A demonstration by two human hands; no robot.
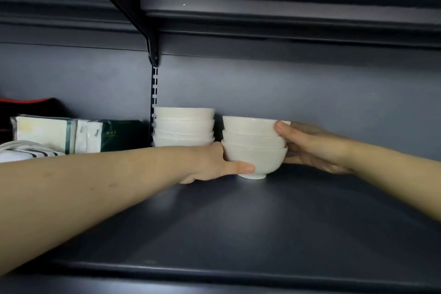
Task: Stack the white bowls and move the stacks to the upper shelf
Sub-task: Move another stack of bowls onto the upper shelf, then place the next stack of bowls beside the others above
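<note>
A stack of three white bowls (254, 144) stands on the dark shelf (238, 222), its foot touching the surface. My left hand (214, 164) grips the stack's left side, thumb across the bottom bowl. My right hand (312, 145) holds the right side, thumb on the top bowl's rim. Just behind and to the left, against the back wall, stands a second stack of several white bowls (183, 126), partly hidden by my left forearm.
Packs of paper goods (71, 133) and striped white cloth (26, 153) sit at the far left of the shelf. A black bracket (152, 50) and slotted upright hang above the rear stack. Another shelf (286, 14) runs overhead.
</note>
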